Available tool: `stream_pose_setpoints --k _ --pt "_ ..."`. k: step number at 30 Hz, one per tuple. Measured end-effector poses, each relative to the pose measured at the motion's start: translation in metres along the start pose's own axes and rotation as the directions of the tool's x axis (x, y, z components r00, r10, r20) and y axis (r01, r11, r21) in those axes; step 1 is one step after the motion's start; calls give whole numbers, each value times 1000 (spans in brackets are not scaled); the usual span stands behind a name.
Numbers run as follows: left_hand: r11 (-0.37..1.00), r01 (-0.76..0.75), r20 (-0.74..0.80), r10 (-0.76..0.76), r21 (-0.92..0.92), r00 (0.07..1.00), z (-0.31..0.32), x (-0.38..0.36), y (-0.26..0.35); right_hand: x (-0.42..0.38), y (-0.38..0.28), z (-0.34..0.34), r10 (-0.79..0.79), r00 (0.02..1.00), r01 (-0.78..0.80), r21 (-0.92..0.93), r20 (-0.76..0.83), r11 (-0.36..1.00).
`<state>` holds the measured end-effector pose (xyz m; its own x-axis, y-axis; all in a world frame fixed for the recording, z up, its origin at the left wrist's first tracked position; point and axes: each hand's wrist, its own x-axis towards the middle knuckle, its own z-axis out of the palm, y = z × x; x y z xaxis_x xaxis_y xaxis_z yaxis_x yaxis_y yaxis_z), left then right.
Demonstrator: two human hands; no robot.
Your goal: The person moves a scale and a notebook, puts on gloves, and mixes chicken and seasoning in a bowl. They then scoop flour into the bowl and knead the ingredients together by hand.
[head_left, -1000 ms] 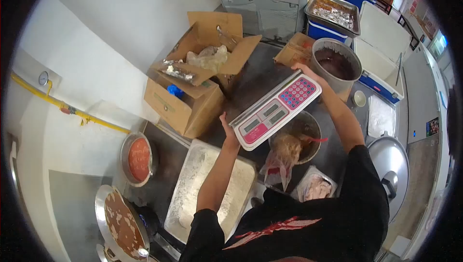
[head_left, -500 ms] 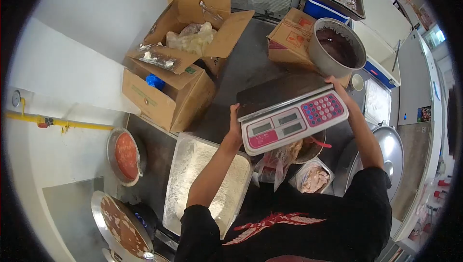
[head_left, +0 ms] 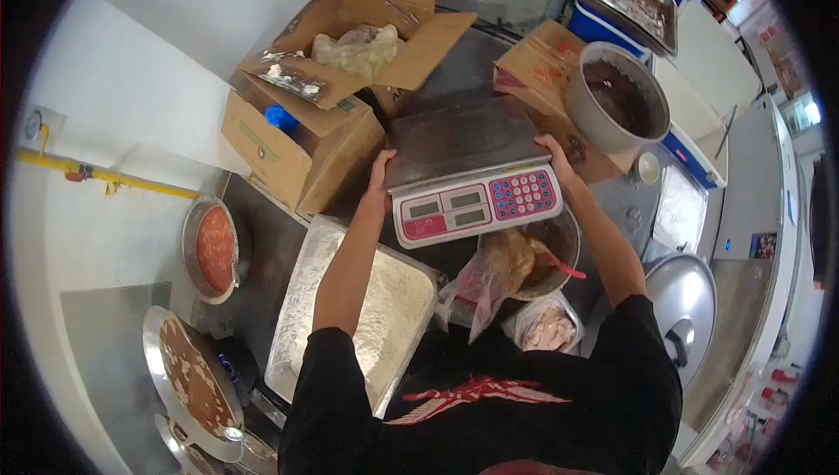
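Note:
Both of my hands hold a digital scale (head_left: pixel 476 202) with a dark flat platform and a pink and white keypad panel facing me. My left hand (head_left: pixel 381 180) grips its left edge, and my right hand (head_left: pixel 556 159) grips the right edge. Just below the scale are a metal bowl (head_left: pixel 564 248), partly covered, and a plastic bag (head_left: pixel 489 281) with a red strip beside it. A small tub of pale pieces (head_left: pixel 546 326) sits nearer my body. Under my left forearm lies a large tray of white powder (head_left: pixel 393 309).
Two open cardboard boxes (head_left: pixel 350 156) stand at the back left. Behind the scale at right are a closed box (head_left: pixel 537 64) and a pot of dark liquid (head_left: pixel 619 95). A bowl of red sauce (head_left: pixel 215 249) is at left, a large metal lid (head_left: pixel 682 309) at right.
The scale has moved left in view with both hands on it, and it now looks more level. The view has shifted slightly.

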<state>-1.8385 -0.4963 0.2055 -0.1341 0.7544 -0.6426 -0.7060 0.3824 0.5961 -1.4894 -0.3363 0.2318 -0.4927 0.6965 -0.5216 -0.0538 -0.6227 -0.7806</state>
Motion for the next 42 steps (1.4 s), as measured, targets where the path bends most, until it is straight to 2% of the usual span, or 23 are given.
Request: stream_pose_setpoints --k 1,2,5,6,7,9,10,13,14,17,20,23,27,29,30,31,32,33,35,36,37,40,42 --pt "1000 4 -20 -3 20 1000 4 -5 -1 -11 3 5 24 998 -23 22 -64 1000" --pt "999 40 15 -40 -15 999 3 -4 2 8 21 -19 -62 998 62 13 14 998" --pt "999 -16 -97 21 49 995 25 -29 7 -3 31 -46 64 997 -64 -11 47 998" --pt "996 -76 -19 75 -40 997 21 -28 1 -21 29 -43 77 995 -67 -144 63 987" --pt "995 -95 6 96 -24 995 16 -18 -1 -28 42 -65 23 999 2 -493 45 870" --pt "989 -145 54 144 2 988 -2 9 -2 -36 73 -108 -60 997 73 -953 57 295" --pt "993 -110 52 112 -45 992 -6 17 -5 -55 77 -103 -201 977 140 -934 75 330" --pt "993 -52 55 58 -104 997 -7 17 -15 -90 75 -95 -329 929 233 -959 171 160" --pt "991 -70 47 76 -112 996 -3 15 -20 -83 93 -108 -399 910 199 -965 116 172" --pt "985 -129 14 131 -113 991 -1 11 -24 -113 92 -112 -547 820 -134 -986 -167 100" --pt "988 -141 65 145 -64 987 -17 23 -32 -129 88 -129 -566 596 -441 -821 -570 363" --pt "996 -85 26 86 -22 996 -3 7 -33 -138 76 -158 -605 354 -619 -664 -713 419" --pt "979 -165 46 161 118 986 0 0 -36 -148 71 -179 -655 262 -663 -625 -709 412" --pt "982 -43 60 32 182 998 -15 19 -38 -143 72 -179 -681 181 -696 -581 -710 421" --pt "970 4 9 -6 241 1000 -17 23 -38 -150 68 -172 -723 234 -690 -635 -650 348" --pt "954 47 -41 -36 297 998 -22 32 -39 -155 63 -170 -690 318 -615 -695 -650 372" --pt "975 26 67 -41 219 997 -31 43 -44 -159 56 -169 -658 400 -533 -746 -637 399" --pt "968 1 52 -15 252 999 -25 45 -42 -163 51 -167 -626 481 -445 -786 -614 428" --pt "947 -26 4 27 319 1000 -22 38 -44 -183 52 -143 -505 773 32 -772 -383 635" --pt "924 -27 -52 51 380 997 -24 35 -43 -195 55 -123 -522 822 116 -832 -225 542" --pt "898 -30 -103 83 439 991 -24 34 -40 -206 58 -101 -524 850 212 -872 -59 442" --pt "768 -98 -186 274 633 943 -12 12 -34 -210 70 -51 -720 683 159 -938 -121 307" --pt "664 -196 -138 415 722 899 5 -15 -38 -165 105 -83 -760 629 94 -955 -162 282"
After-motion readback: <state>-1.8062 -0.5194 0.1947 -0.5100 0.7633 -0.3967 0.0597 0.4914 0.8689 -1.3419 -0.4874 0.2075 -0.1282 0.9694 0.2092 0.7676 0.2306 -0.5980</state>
